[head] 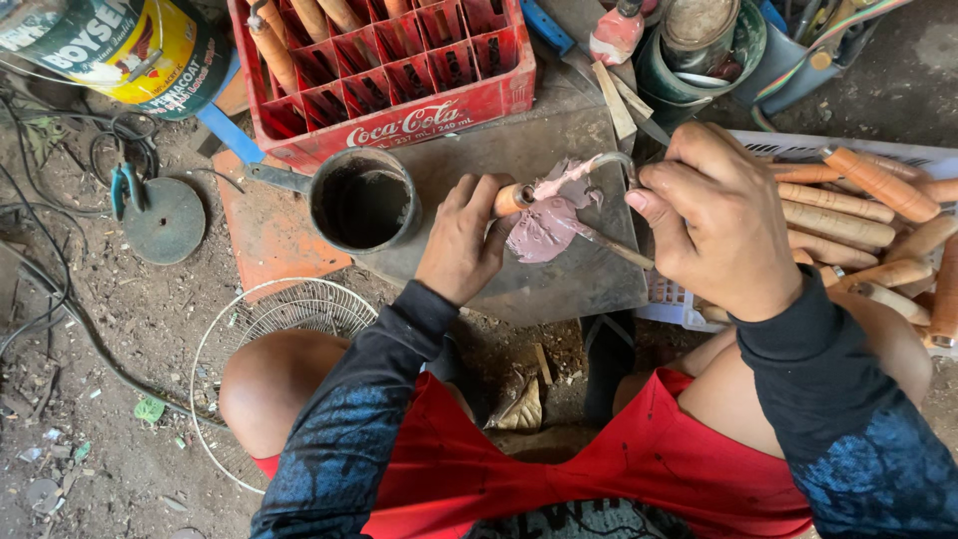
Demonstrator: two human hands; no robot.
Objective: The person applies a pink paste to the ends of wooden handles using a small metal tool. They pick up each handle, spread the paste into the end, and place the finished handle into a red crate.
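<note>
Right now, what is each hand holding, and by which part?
The left hand holds a curved-bladed tool by its wooden handle. The right hand holds a thin stick by its upper end, tip in pink paste.

Two hands, the left [461,240] and the right [711,222], work over one grey tabletop [519,160] bearing one dark tin cup [362,204] and one pink paste blob [544,228], with one red crate [399,80] at twelve o'clock and one paint can [120,45] at ten.
</note>
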